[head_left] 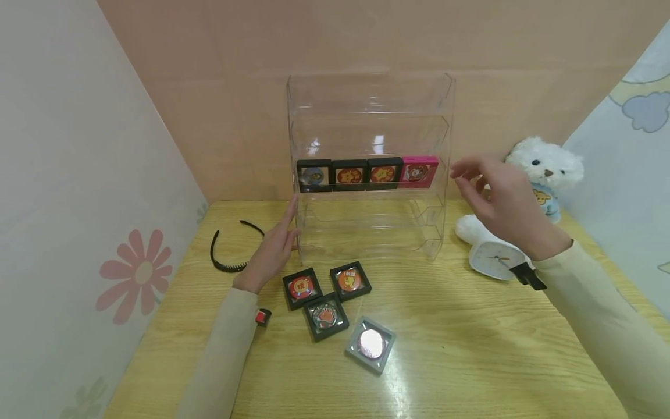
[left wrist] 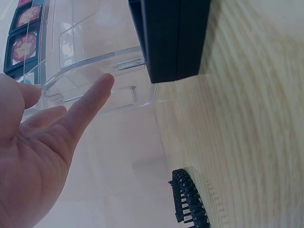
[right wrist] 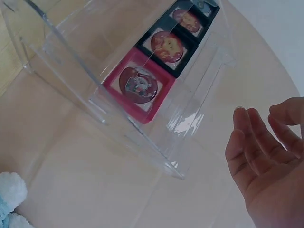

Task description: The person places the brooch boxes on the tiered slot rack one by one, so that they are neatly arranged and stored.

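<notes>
Along a middle tier of the clear rack (head_left: 370, 131), we counted four framed discs (head_left: 349, 176) already standing, with four loose framed discs (head_left: 325, 316) left on the table (head_left: 471, 349), our straight-fingered left hand (head_left: 271, 254) resting against the rack's side and our loosely bent right hand (head_left: 508, 201) grasping nothing beside it.

I seem to be in a home: flowered wall (head_left: 143, 272) along my worktop (head_left: 487, 343) at its left edge, plush toy (head_left: 544, 166) near its far-right corner.

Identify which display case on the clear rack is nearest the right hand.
The pink display case at the row's right end; the three black display cases sit farther left.
</notes>
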